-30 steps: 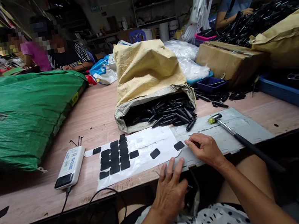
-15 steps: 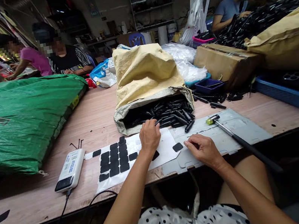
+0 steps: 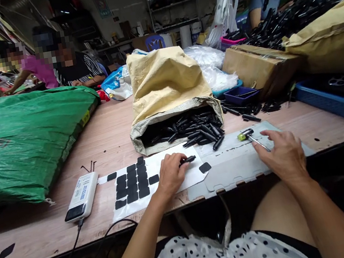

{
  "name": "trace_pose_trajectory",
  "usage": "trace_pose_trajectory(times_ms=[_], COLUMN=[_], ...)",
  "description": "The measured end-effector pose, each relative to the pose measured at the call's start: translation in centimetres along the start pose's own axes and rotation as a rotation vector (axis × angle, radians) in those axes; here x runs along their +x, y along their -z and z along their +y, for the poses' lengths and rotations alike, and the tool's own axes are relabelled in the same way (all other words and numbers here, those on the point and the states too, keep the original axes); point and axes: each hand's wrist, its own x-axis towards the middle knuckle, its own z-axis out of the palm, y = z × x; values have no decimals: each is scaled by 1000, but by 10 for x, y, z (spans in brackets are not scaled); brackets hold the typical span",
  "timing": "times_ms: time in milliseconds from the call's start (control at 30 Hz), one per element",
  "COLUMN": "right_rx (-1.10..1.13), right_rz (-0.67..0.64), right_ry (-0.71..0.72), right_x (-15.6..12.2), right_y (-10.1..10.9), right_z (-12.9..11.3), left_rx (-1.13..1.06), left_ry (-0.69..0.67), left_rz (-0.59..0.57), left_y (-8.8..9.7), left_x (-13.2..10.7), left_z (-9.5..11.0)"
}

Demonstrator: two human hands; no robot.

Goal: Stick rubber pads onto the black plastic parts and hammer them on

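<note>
A tan sack (image 3: 167,79) is set behind a grey board (image 3: 231,165) and a white sheet (image 3: 194,174); on the board, a hammer (image 3: 246,135) is partly covered by the wide-spread right hand (image 3: 284,156), while a black tube (image 3: 190,159) is pinched in the left hand (image 3: 170,173) over the sheet.

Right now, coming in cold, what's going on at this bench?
A person is working with bare hands. The left hand holds a slim black piece above a white sheet bearing dark squares. The right hand is over the handle of a hammer; whether it grips is unclear. Behind the sheet, similar black pieces spill from the mouth of a tan sack.
</note>
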Motion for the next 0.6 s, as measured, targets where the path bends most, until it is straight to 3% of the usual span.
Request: trace_pose_trajectory(times_ms=[133,233,300,400,500,600], right_rx=[-149,-150,-77,230,562,638], right_rz=[-277,-238,-152,-80,-227,-378], right_ry=[-8,-8,-12,72,223,331], right_x=[8,4,-2,-14,-31,-48], right_y=[-8,-9,-5,4,9,9], right_z=[24,18,3,-32,-72,-103], left_rx=[-87,-114,-140,-183,-211,-232], left_ry=[3,24,50,92,127,145], left_rz=[-17,-10,-18,-34,-28,-27], left_y=[-13,-19,-19,-18,-17,-18], left_x=[-12,-10,-8,-6,-5,-5], left_z=[1,-2,-5,-5,-4,-4])
